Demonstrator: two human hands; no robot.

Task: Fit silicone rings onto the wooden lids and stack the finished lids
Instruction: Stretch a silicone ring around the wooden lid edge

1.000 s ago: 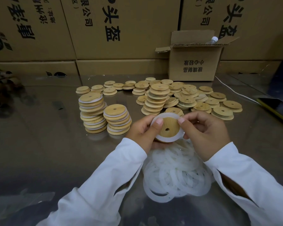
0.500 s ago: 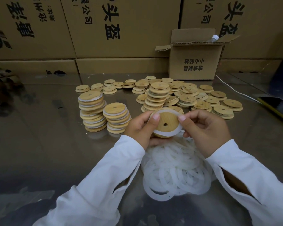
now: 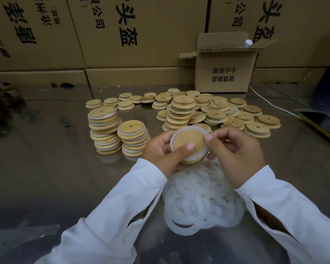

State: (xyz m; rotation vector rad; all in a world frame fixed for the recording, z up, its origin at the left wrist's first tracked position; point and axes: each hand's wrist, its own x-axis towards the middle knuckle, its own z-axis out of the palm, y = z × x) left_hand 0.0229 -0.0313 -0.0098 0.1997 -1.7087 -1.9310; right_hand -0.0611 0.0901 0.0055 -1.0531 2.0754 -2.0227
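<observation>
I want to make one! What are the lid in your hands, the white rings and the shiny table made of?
The lid looks like wood, maybe bamboo: pale tan, matte, straight grain lines. The rings look like silicone or rubber: milky, half see-through, floppy in a heap. The table seems polished metal: it mirrors the boxes.

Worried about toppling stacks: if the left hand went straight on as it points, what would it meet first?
The left hand holds a lid; beyond it, probably the tall lid stack, depth unclear.
</observation>
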